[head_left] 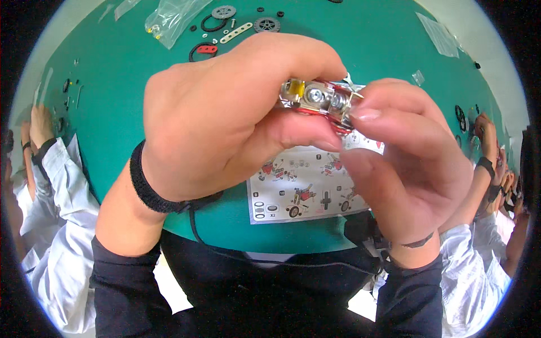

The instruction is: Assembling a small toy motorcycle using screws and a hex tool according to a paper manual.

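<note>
Likely to drop a screw onto the green counter [349, 34]: small metal model [318, 101] pinched shut between left grip [225, 118] and right grip [406, 158], held high.

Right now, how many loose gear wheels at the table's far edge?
2: one gear beside the black ring, one gear right of the perforated strip. The hands may hide others.

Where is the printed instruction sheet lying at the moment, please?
In the head view, the instruction sheet lies flat on the green table near its front edge, just below and behind the left hand and right hand.
</note>
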The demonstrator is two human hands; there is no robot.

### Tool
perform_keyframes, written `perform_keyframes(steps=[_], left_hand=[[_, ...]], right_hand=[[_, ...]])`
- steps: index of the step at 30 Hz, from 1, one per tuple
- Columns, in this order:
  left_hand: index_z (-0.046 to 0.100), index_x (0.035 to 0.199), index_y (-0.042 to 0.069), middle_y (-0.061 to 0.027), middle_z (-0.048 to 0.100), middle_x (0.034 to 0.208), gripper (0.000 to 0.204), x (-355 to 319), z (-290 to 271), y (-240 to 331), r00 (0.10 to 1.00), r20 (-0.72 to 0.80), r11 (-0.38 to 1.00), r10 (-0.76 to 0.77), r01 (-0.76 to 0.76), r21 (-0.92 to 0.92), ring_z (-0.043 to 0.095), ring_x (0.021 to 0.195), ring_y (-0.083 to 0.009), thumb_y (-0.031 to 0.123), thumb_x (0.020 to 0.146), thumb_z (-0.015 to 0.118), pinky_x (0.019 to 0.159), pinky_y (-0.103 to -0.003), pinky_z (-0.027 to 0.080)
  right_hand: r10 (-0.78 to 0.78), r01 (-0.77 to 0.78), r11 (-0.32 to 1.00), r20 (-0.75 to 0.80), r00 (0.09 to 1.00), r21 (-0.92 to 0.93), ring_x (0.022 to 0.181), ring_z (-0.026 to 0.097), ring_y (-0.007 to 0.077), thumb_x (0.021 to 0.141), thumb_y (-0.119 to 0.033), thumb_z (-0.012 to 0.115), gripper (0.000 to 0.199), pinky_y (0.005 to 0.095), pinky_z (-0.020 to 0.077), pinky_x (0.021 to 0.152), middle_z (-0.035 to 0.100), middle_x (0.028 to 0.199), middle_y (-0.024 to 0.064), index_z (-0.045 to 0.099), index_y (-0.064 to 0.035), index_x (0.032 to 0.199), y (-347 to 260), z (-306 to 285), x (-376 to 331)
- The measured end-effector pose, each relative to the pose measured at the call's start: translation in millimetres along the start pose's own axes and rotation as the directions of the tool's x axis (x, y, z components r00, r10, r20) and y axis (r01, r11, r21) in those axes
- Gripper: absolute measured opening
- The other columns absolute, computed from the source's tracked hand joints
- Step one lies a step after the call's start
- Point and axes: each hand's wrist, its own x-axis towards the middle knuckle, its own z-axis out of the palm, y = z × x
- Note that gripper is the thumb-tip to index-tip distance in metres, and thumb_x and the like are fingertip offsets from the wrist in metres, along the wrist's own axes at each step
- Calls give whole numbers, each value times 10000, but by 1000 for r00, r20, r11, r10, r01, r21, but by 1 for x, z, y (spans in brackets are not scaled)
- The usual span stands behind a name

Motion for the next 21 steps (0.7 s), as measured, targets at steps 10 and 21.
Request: perform_keyframes(steps=[10, 21], left_hand=[[588, 1096, -44, -137, 686, 963, 547, -2, 0, -2, 998, 43, 997, 34, -31, -74, 674, 829, -208, 295, 727, 807, 756, -297, 538], [599, 1073, -36, -144, 694, 989, 551, 4, 0, 0, 997, 61, 998, 43, -39, -54, 689, 873, -249, 375, 751, 774, 780, -325, 545]], right_hand=[[-126, 123, 986, -24, 992, -115, 811, 605, 244, 753, 81, 700, 215, 339, 489, 723, 643, 905, 149, 646, -7, 942, 5, 0, 3], [-110, 104, 980, -27, 994, -169, 808, 601, 245, 767, 72, 701, 196, 334, 487, 721, 640, 904, 143, 653, -8, 940, 3, -4, 4]])
